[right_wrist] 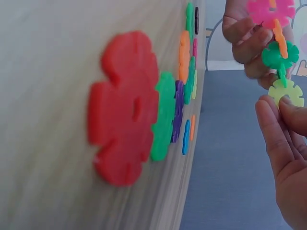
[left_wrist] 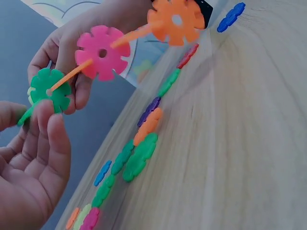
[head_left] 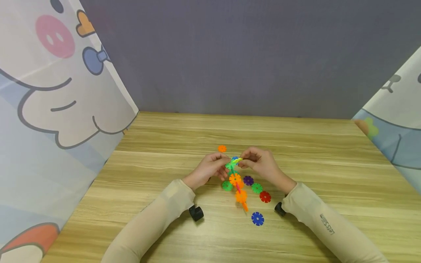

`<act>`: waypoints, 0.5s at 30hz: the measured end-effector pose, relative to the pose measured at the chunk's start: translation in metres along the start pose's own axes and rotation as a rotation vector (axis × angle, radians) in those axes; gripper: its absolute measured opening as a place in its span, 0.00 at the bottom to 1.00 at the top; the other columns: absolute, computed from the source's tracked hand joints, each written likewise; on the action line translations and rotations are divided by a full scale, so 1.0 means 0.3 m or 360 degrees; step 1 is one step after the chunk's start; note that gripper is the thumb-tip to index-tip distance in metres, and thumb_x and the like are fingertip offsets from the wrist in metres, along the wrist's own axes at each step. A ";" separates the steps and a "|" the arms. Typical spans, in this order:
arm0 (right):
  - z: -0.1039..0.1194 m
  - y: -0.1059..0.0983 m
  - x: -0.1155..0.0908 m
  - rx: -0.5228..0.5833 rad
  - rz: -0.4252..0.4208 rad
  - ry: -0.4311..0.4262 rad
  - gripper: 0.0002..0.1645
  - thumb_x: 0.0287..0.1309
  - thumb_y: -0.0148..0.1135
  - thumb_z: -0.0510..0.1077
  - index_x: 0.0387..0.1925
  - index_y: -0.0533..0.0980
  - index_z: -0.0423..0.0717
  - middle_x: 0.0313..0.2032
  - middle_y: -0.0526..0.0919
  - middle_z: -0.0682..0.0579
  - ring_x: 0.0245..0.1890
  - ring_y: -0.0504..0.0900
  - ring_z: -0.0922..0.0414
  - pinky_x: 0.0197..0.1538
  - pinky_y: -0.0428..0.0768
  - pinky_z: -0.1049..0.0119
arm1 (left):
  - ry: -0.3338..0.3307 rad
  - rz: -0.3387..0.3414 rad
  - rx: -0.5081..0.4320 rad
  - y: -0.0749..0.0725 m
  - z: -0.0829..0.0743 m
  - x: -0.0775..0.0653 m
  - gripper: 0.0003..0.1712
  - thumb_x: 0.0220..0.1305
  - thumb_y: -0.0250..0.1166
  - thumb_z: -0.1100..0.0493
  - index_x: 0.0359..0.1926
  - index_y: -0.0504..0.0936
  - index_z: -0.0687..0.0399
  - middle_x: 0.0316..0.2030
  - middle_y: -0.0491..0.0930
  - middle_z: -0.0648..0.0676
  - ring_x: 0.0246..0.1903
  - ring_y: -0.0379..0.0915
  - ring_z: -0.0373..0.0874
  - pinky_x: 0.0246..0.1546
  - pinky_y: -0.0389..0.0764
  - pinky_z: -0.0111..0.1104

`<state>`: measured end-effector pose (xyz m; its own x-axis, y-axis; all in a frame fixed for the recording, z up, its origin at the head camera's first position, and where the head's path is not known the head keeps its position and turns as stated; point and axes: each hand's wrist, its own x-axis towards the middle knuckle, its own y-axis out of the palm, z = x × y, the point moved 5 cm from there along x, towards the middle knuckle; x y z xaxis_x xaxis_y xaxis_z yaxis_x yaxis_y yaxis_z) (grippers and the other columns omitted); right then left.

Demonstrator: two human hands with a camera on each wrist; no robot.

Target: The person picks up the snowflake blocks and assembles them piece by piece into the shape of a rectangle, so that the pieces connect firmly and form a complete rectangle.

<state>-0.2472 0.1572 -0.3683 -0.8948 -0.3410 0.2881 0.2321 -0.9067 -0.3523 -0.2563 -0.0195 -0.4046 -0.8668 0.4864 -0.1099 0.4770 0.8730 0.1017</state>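
Observation:
A chain of notched plastic flower discs hangs in the air between both hands, with orange discs (head_left: 241, 196), a pink disc (left_wrist: 103, 52), a green disc (right_wrist: 279, 56) and a yellow disc (right_wrist: 286, 92) slotted edge to edge. My left hand (head_left: 213, 166) pinches the chain at its green discs, thumb against fingers. From the other side my right hand (head_left: 261, 162) pinches the yellow disc at the chain's upper end between thumb and fingertips. The chain's orange end slants down toward the near side of the table.
Loose discs lie flat on the wooden table (head_left: 158, 153): purple (head_left: 248, 180), green (head_left: 257, 188), red (head_left: 265, 197) and dark blue (head_left: 257, 218) on the right, and an orange one (head_left: 222, 148) farther back. A grey panel (head_left: 230, 62) rises behind the table.

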 end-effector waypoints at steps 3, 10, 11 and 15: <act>0.007 0.005 -0.001 0.0004 0.0014 -0.0010 0.05 0.57 0.65 0.24 0.35 0.79 0.32 0.30 0.86 0.40 0.31 0.87 0.50 0.37 0.87 0.55 | 0.0012 0.0001 0.0027 0.002 -0.005 -0.002 0.11 0.74 0.55 0.61 0.46 0.78 0.67 0.29 0.78 0.52 0.22 0.76 0.39 0.24 0.81 0.28; 0.006 0.006 -0.001 -0.0036 0.0051 0.0038 0.06 0.58 0.64 0.24 0.36 0.79 0.32 0.32 0.86 0.41 0.32 0.87 0.50 0.38 0.87 0.52 | 0.0025 0.0024 0.0028 0.000 -0.001 -0.003 0.11 0.74 0.53 0.63 0.46 0.77 0.69 0.29 0.77 0.53 0.23 0.76 0.40 0.26 0.82 0.29; 0.005 0.004 -0.002 -0.0045 0.0059 0.0056 0.06 0.58 0.64 0.24 0.37 0.79 0.32 0.32 0.86 0.41 0.33 0.87 0.49 0.38 0.87 0.52 | 0.0027 0.0028 0.0026 -0.001 0.000 -0.003 0.11 0.74 0.53 0.63 0.45 0.77 0.69 0.29 0.76 0.53 0.22 0.76 0.40 0.27 0.82 0.29; -0.001 -0.009 -0.003 -0.0087 0.0082 0.0124 0.07 0.58 0.66 0.26 0.39 0.79 0.33 0.34 0.86 0.41 0.34 0.87 0.48 0.39 0.87 0.52 | 0.0025 0.0039 0.0015 -0.007 0.004 -0.007 0.10 0.74 0.53 0.64 0.45 0.77 0.69 0.28 0.76 0.53 0.22 0.77 0.40 0.27 0.83 0.29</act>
<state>-0.2470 0.1600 -0.3679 -0.9096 -0.3648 0.1990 0.2595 -0.8727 -0.4136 -0.2553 -0.0223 -0.4057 -0.8571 0.5069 -0.0922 0.4992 0.8613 0.0945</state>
